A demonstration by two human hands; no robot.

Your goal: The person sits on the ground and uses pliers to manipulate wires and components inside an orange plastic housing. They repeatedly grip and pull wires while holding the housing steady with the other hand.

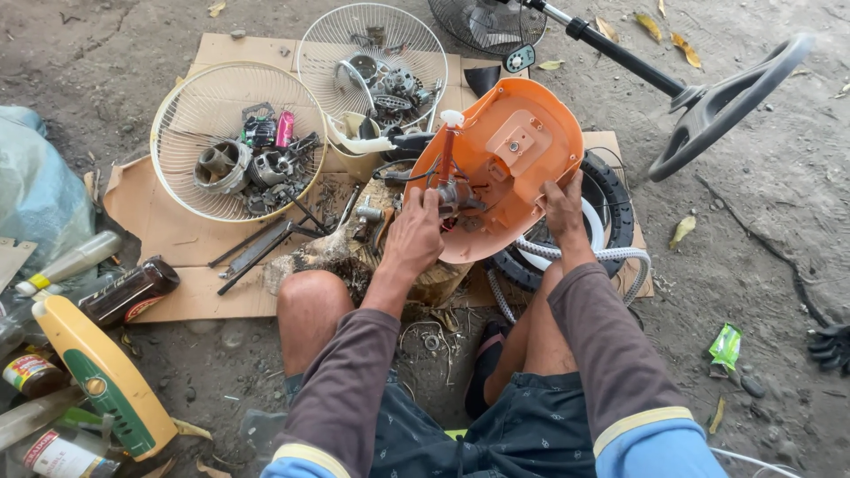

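Brown sleeves with yellow-and-blue cuffs fill the bottom of the frame, running up to two bare hands at the centre. Left hand [413,237] closes its fingers around a small grey metal mechanism [453,196] seated inside the orange plastic housing shell [518,155], while the right hand [564,208] clamps the shell's lower right rim, thumb inside and fingers behind. This shell stands tilted, hollow side toward the camera, resting against a black rubber tyre [611,208] with a ribbed grey hose [620,257] looped beside it. Doing this well probably means keeping the shell braced firmly by the rim so the metal part can be worked without twisting the thin plastic. Everything sits on flattened brown cardboard [186,239] laid over bare, dusty ground scattered with dry leaves; two cream wire fan guards [181,115] in the upper left serve as trays for engine parts, and a yellow plastic bottle [106,381] lies at lower left.
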